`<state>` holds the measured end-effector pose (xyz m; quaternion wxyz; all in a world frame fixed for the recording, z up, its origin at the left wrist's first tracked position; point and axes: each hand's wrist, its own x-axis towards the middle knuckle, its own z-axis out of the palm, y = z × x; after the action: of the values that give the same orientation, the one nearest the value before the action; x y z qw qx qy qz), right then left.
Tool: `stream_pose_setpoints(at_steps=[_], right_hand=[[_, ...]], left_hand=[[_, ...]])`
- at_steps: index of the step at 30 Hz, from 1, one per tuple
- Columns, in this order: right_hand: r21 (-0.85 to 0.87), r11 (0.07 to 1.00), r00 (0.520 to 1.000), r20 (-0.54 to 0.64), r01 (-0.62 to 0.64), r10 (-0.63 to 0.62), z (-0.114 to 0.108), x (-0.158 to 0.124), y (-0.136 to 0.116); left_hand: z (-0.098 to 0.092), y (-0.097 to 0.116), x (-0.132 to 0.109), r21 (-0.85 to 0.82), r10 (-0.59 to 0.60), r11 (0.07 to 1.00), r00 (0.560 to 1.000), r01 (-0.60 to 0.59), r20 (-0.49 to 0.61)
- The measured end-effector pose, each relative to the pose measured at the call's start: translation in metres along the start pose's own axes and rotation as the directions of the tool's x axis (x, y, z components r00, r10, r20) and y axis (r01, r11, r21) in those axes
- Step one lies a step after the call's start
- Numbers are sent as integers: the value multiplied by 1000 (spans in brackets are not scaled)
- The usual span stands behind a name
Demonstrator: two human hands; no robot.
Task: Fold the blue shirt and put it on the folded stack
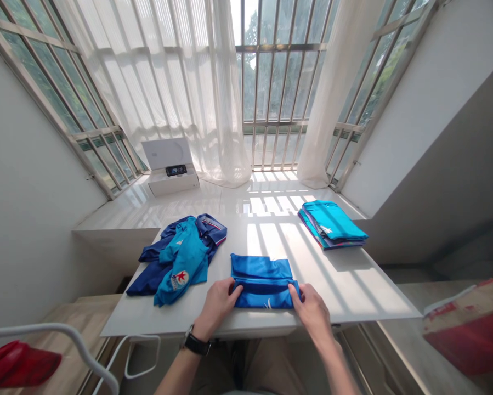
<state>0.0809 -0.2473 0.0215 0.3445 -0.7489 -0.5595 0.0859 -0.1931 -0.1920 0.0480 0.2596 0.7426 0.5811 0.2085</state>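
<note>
A bright blue shirt (262, 296), folded into a narrow rectangle with a small white logo, lies at the front middle of the white table. My left hand (222, 302), a dark watch on its wrist, pinches the shirt's left edge between thumb and fingers. At the opposite edge, my right hand (307, 307) grips the cloth the same way. A raised fold runs across between both hands. Left of them, a teal shirt (188, 258) with a red-and-white emblem lies loosely over a navy polo shirt (213, 229).
A stack of folded garments (332, 222), teal on top, sits at the table's right. On the sill behind stands an open white box (174, 184) holding a dark device. Sheer curtains hang before barred windows. A red-and-tan bag (472, 329) is at far right.
</note>
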Motion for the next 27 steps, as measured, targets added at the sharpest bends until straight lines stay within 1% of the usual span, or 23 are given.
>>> stream_pose_setpoints(at_steps=[3,6,8,10,12,13,14,16,17,18,20,22,23,24,25,27], right_hand=[[-142,989,999,37,-33,39,1,6,0],[-185,979,991,93,-83,101,2,13,2],[-166,979,982,125,-120,142,4,16,5],[-118,984,981,125,-133,148,6,17,8],[-51,995,993,69,-91,95,7,16,9],[-18,999,999,22,-47,48,6,15,9],[7,1000,1000,-30,1,-1,4,15,8],[43,996,990,-113,84,-78,-1,15,3],[62,991,985,-128,121,-112,-4,15,-1],[82,984,982,-120,157,-147,-7,17,-5],[123,963,970,-36,241,-238,-9,20,-13],[130,938,940,72,322,-332,-5,24,-19],[116,932,928,110,343,-355,-1,25,-21],[97,934,925,132,344,-355,3,26,-20],[79,943,933,136,324,-332,8,27,-19],[64,969,964,104,240,-246,15,27,-12]], left_hand=[[-3,1,4,21,-23,1000,999,22,28],[-6,0,8,-4,-11,1000,999,11,38],[-7,-1,9,-28,-4,1000,999,5,39],[-8,-2,8,-30,-7,1000,999,8,47],[-9,-1,6,19,-10,1000,999,9,31],[-10,0,5,58,-1,998,1000,1,1],[-11,2,4,99,21,995,999,-17,-43],[-10,9,2,153,112,984,986,-93,-123],[-9,15,1,162,175,975,975,-152,-140],[-6,22,1,164,247,961,960,-224,-134],[2,36,0,172,401,907,913,-384,-76],[14,47,2,208,537,826,843,-525,-4],[20,49,3,228,582,789,813,-571,22],[25,49,5,244,605,766,796,-594,39],[29,47,6,252,607,761,793,-598,47],[33,38,10,243,575,786,817,-568,51]])
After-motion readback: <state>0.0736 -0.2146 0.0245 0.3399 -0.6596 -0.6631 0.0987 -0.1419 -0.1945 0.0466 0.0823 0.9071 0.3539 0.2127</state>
